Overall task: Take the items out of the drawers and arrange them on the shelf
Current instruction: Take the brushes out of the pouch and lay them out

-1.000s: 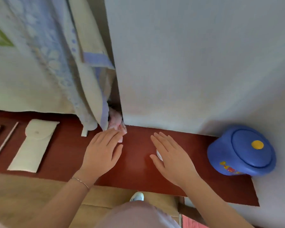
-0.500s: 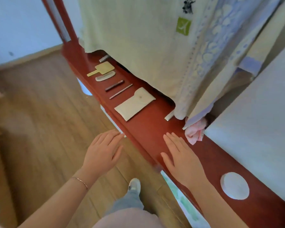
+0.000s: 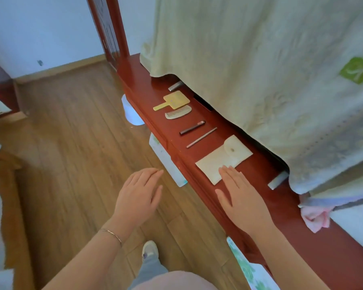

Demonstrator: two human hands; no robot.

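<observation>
A row of items lies on the red wooden shelf (image 3: pixel 197 155): a yellow hand mirror (image 3: pixel 175 99), a pale comb (image 3: pixel 178 112), a dark pen (image 3: pixel 192 127), a thin pencil (image 3: pixel 201 137) and a cream snap pouch (image 3: pixel 222 159). My right hand (image 3: pixel 242 197) hovers flat over the shelf, its fingertips over the near corner of the pouch. My left hand (image 3: pixel 139 195) hangs with straight fingers over the wooden floor, left of the shelf edge. Both hands hold nothing.
A cream cloth (image 3: pixel 260 59) hangs over the back of the shelf, hiding what is behind. A pink rag (image 3: pixel 316 218) lies at the right. White drawer fronts (image 3: pixel 168 162) show under the shelf edge. A red post (image 3: pixel 115 28) stands at the far end.
The view has swung left along the shelf. The blue pot and the white round pad have left the view. Both hands moved left with it; the right hand now reaches the pouch.
</observation>
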